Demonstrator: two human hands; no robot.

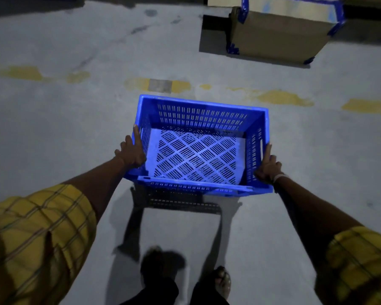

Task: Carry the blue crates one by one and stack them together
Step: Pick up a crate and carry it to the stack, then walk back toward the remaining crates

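crate (198, 155): empty, held off the floor (53, 128), carried in front
left hand (131, 151): grip clenched on left rim
right hand (267, 167): grip clenched on right rim
tip: keep level, skirt the box (279, 38), no stack visible yet

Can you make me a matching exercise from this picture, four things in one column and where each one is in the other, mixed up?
Things:
1. blue perforated plastic crate
2. brown cardboard box with blue tape
3. worn yellow painted floor line
4. left hand

Places:
A. running across the concrete floor, just beyond the crate
B. held off the floor between both hands, empty
C. gripping the crate's left side wall
D. standing on the floor at the top right, beyond the line

Pairs: 1-B, 2-D, 3-A, 4-C. The right hand grips the opposite side.
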